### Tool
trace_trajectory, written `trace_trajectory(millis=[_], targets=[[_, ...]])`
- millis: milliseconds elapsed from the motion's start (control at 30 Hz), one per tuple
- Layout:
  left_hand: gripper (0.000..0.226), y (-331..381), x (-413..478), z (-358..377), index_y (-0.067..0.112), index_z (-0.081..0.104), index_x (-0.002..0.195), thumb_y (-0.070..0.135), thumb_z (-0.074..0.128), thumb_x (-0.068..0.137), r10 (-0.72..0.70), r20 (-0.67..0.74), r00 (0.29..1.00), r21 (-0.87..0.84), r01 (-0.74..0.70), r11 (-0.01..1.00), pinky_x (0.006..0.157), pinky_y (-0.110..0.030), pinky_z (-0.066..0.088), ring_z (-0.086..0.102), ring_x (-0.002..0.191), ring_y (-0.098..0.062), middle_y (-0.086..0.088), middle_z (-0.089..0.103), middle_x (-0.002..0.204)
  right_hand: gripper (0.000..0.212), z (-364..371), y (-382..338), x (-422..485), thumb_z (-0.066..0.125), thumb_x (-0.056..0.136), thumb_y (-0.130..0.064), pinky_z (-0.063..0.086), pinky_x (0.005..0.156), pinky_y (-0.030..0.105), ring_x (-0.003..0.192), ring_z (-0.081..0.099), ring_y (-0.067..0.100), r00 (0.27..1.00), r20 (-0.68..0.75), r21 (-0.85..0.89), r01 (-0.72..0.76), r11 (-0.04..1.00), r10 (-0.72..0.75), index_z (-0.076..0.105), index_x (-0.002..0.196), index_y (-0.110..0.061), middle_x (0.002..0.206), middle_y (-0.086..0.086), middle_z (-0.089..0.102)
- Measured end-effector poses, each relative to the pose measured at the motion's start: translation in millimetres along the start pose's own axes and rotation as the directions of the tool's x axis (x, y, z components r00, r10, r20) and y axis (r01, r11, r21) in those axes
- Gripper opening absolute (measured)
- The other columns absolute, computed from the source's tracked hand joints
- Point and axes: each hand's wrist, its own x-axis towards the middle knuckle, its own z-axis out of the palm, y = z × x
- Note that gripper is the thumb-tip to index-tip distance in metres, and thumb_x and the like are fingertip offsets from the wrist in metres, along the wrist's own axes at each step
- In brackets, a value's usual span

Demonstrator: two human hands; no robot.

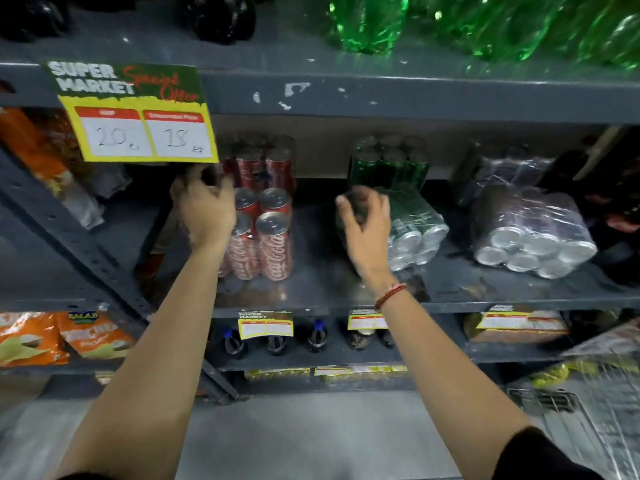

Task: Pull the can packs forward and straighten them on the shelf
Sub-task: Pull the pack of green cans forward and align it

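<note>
A red cola can pack [270,237] stands upright near the front of the grey shelf [311,303], with a second red pack [263,164] behind it. My left hand [204,209] grips the front red pack at its left top edge. A green can pack [415,223] lies on its side, can bottoms facing forward. My right hand [363,216] rests over its left end, fingers curled on the wrap. Another green pack [388,161] stands upright behind. A dark purple pack [533,233] lies tilted on its side further right.
A yellow special-offer price card [138,129] hangs from the shelf above, just over my left hand. Green bottles [485,26] stand on the upper shelf. Snack bags [62,337] and small bottles [277,341] fill the lower shelf. A wire basket [588,410] sits low right.
</note>
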Motion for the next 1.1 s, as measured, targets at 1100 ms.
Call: trace_trajectory(millis=[1100], targets=[[0.089, 12.9, -171.0, 155.4, 0.019, 0.015, 0.149, 0.011, 0.070, 0.080, 0.228, 0.562, 0.795, -0.411, 0.029, 0.911, 0.112, -0.043, 0.036, 0.043, 0.133, -0.014, 0.001, 0.039, 0.148, 0.063, -155.3, 135.7, -3.3, 0.062, 0.089, -0.013, 0.032, 0.090, 0.011, 0.122, 0.053, 0.021, 0.902, 0.279, -0.201, -0.281, 0.938, 0.330, 0.030, 0.143, -0.012, 0.132, 0.009, 0.059]])
